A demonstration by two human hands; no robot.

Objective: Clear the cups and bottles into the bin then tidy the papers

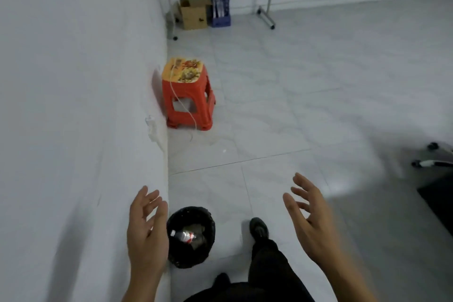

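Observation:
A round black bin [179,258] lined with a black bag stands on the tiled floor against the white wall, low in the view. Inside it lies a clear plastic bottle [184,235] with a red label, on top of other rubbish. My left hand [147,225] hovers just left of the bin, fingers relaxed and empty. My right hand [310,213] is raised to the right of the bin, fingers spread, holding nothing. No papers or cups are in view.
A red plastic stool [187,95] with a white cable draped over it stands by the wall ahead. Farther back are a cardboard box [193,13], a blue crate [220,10] and a wheeled metal frame [267,17]. A chair base [431,162] sits at right. My shoe [258,228] is beside the bin.

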